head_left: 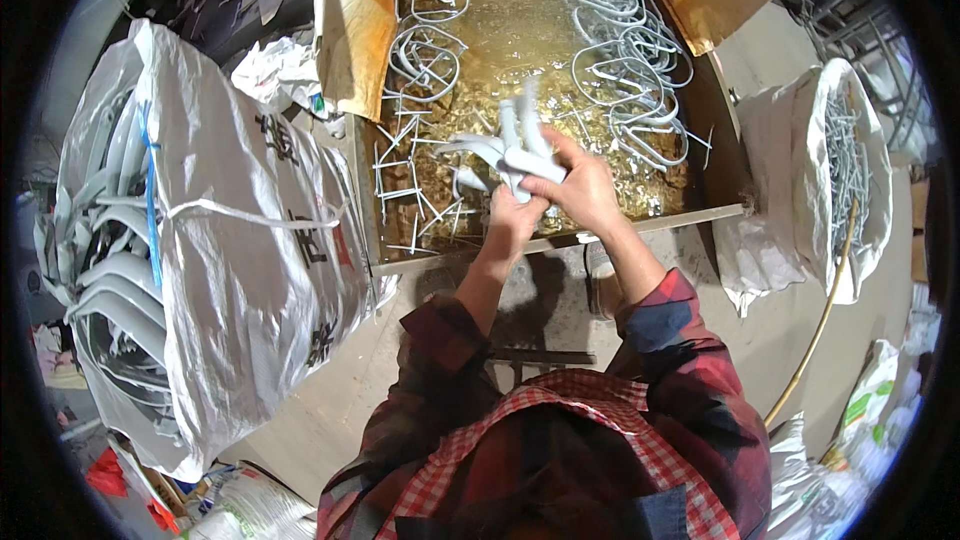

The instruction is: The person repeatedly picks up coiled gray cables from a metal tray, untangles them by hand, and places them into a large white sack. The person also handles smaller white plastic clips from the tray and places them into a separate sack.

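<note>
Over the near middle of a shallow bin (560, 243), both my hands meet around several light-grey curved plastic pieces (525, 145). My left hand (514, 221) is closed on their lower ends. My right hand (585, 185) grips the same bunch from the right, with its thumb across a piece. The upper ends stick out away from me, slightly blurred, and a few splay left. Fingers partly hide how each piece is held. Thin grey sticks (400, 180) lie scattered in the bin left of my hands.
Looped grey plastic pieces (640, 70) pile along the bin's right side, with more loops (425, 60) at left. A white woven sack (250, 210) of curved grey parts stands left. At right are a sack (800, 170) of thin grey pieces and a yellowish rod (818, 320).
</note>
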Tool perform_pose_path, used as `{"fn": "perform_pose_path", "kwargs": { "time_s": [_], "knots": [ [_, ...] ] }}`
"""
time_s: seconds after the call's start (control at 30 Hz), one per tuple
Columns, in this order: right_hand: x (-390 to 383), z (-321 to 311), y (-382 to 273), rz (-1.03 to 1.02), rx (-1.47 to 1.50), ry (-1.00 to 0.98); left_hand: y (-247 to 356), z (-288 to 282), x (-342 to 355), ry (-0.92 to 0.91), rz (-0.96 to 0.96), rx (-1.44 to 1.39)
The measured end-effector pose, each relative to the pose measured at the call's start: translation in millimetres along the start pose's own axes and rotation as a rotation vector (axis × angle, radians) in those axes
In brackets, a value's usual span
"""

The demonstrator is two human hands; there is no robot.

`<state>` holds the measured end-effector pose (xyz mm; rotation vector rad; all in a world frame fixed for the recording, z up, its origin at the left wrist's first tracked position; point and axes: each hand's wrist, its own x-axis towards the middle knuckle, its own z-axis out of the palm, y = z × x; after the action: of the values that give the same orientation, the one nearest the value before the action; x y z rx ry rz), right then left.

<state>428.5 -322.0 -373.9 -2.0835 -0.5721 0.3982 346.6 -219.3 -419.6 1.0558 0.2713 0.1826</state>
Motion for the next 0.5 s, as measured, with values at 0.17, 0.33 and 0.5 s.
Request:
{"fn": "perform_pose_path", "kwargs": {
  "time_s": [0.17,0.33,0.5],
  "knots": [
    [-2.5,2.9,-3.9,-0.282,0.068,-0.099,11.7,-0.5,0.2,0.005,0.051,-0.043],
    [10.0,-24.5,22.9,0.127,0.095,-0.064,33.9,-30.7,1.4,0.245,-0.006,-0.125],
    [36.1,-73.4,125.1,0.372,0.159,0.388,52.0,-85.0,4.1,0.177,0.032,-0.588]
  ]
}}
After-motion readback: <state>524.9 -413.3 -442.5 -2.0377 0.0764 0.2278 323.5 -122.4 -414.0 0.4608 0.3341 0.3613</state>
